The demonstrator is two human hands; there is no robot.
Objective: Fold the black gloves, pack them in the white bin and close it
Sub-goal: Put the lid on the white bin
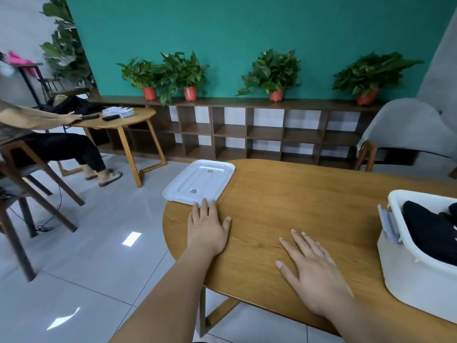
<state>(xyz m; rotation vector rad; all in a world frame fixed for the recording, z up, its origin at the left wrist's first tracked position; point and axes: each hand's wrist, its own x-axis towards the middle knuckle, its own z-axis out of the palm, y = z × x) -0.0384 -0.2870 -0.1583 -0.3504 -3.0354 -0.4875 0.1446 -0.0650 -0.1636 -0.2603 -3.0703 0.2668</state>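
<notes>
Black gloves (pixel 430 233) sat in the bin (pixel 420 288). Left hand (pixel 207 226), released and flat, touched the lid (pixel 200 181) at the table's (pixel 296 194) edge; gripping its rim seemed wisest.

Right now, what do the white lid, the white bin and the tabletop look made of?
Flat white rectangular lid: likely moulded plastic, slightly glossy; ribs and raised rim show. Rounded white bin: plastic too, matte, smooth thick walls. Oval brown table: wood or veneer, satin; grain lines visible, which one unclear.
</notes>
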